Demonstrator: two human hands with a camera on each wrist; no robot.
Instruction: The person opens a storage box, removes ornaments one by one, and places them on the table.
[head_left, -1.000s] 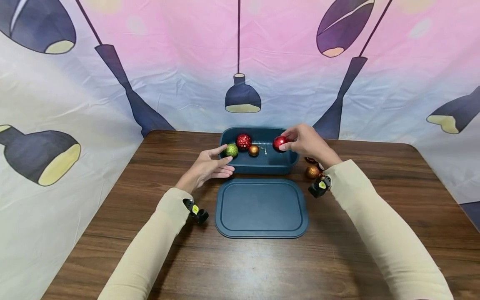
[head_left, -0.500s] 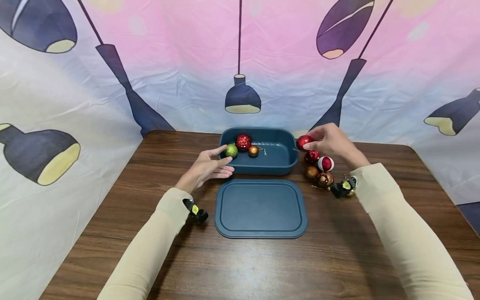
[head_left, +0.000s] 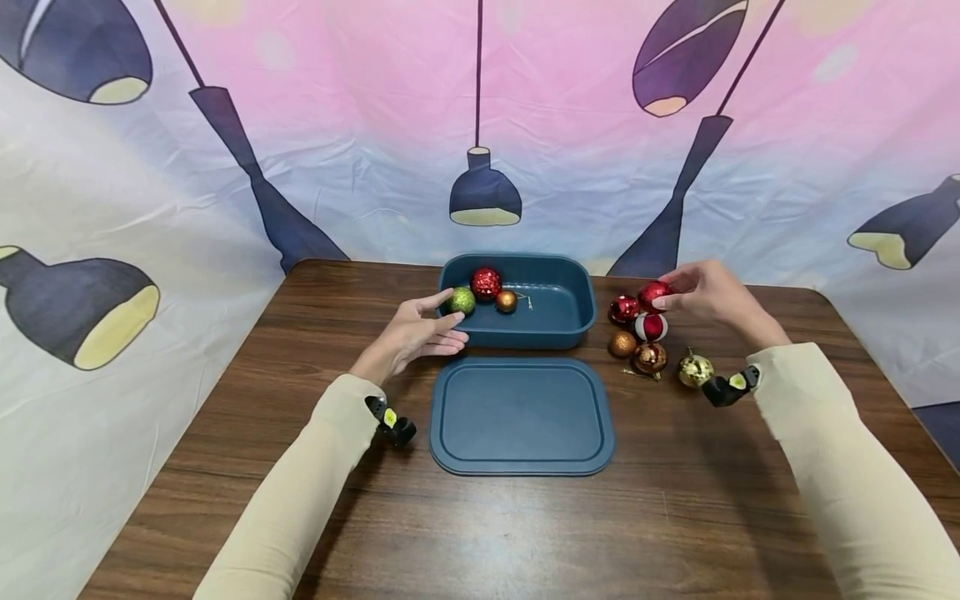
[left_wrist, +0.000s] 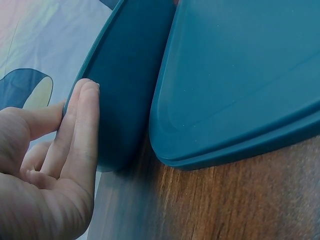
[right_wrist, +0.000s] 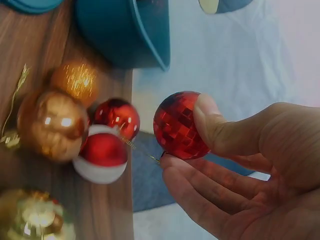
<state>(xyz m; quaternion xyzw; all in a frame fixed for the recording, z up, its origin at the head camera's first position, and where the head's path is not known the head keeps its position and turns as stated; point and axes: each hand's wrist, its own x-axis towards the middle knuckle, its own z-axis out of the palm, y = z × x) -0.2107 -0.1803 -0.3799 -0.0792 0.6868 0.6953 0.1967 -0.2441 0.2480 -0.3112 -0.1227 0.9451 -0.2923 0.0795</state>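
My right hand pinches a red faceted Christmas bauble between thumb and fingers, over the right side of the table. A gold thread hangs from the bauble. Just below it lie a shiny red bauble and a red-and-white bauble. At the left front corner of the blue box, my left hand rests with fairly straight fingers against the box wall. Inside the box are a green glittery bauble, a red sequined bauble and a small copper bauble.
A blue lid lies flat in front of the box. Right of the box sit an orange glittery bauble, a bronze bauble and a gold bauble. A printed cloth hangs behind the wooden table.
My right hand has carried the red faceted bauble from over the box out to the right, above the other baubles. My left hand has stayed at the box corner.
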